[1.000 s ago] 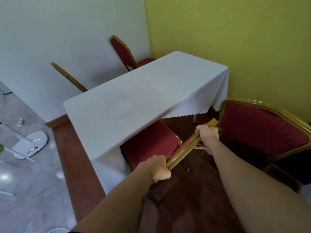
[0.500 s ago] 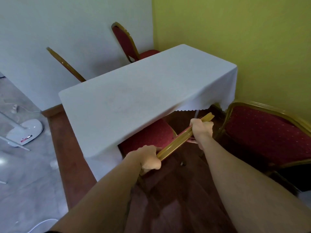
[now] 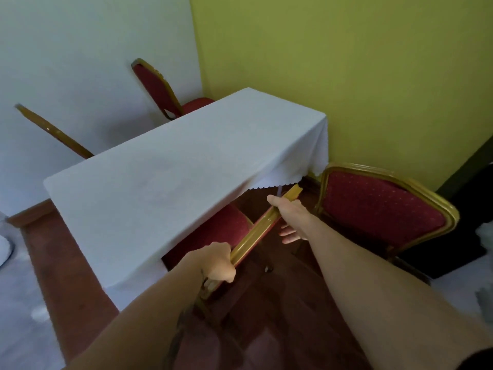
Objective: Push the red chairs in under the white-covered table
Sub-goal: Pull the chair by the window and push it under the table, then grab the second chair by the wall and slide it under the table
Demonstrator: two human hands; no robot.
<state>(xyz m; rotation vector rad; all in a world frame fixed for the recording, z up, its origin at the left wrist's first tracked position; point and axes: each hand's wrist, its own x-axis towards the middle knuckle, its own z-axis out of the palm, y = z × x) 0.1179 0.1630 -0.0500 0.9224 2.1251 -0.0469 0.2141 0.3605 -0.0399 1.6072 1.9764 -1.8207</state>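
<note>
Gold-painted frame, top rail of the near chair (image 3: 262,228), seen nearly edge-on from above; red seat (image 3: 213,231) already partly under the white cloth of the table (image 3: 165,182), the front half hidden by the overhang. Left hand (image 3: 220,263) closed over the rail's near end, knuckles up. Right hand (image 3: 289,213) further along the same rail, thumb hooked over the top, but its fingers (image 3: 289,237) look spread and loose below the rail rather than wrapped; grip there seems light or half released, hard to tell. 2 hands spaced apart on 1 rail makes sense: keeps the chair square to the table edge so it slides straight and does not swing. Judged stage: this chair mostly in, a little more travel possible before the backrest meets the cloth. Second red chair (image 3: 384,206) stands just to the right, angled out from the table's short end, seat fully in the open, not pushed in; likely next. On the far side 2 more chairs: a red-backed one (image 3: 157,88) near the corner with its seat at the table edge, and a backrest seen edge-on (image 3: 53,130) toward the left, both between table and pale wall. Risk, as a guess: cloth hem with scalloped edge (image 3: 277,184) hangs close to the right hand and could snag on the rail.
</note>
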